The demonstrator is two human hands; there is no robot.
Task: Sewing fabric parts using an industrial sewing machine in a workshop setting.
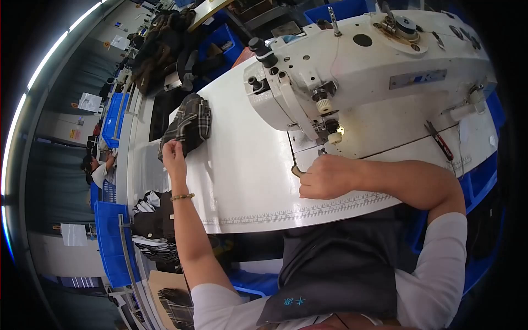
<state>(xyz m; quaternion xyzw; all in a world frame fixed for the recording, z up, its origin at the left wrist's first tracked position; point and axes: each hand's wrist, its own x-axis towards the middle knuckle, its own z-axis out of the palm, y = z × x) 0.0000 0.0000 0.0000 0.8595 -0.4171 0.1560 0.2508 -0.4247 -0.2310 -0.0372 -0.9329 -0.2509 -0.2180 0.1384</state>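
Note:
A dark plaid piece of cloth (pixel 193 125), folded in a bundle, lies at the left of the white sewing table (pixel 242 181). My left hand (pixel 175 158) is closed in a pinch at the near edge of this cloth. Close in front of the needle area of the white sewing machine (pixel 363 71), my right hand (pixel 324 179) is closed. A small curved piece with a pale yellowish edge (pixel 297 171) sticks out from its fingers on the left; most of it is hidden, and I cannot tell its kind.
Thread snips (pixel 440 142) lie on the table right of the needle. A printed ruler strip (pixel 297 212) follows the near edge. Blue bins (pixel 114 242), dark stacked garments (pixel 157 231) and a co-worker (pixel 100 170) are at the left. Dark clothing (pixel 159 47) is heaped at the back left.

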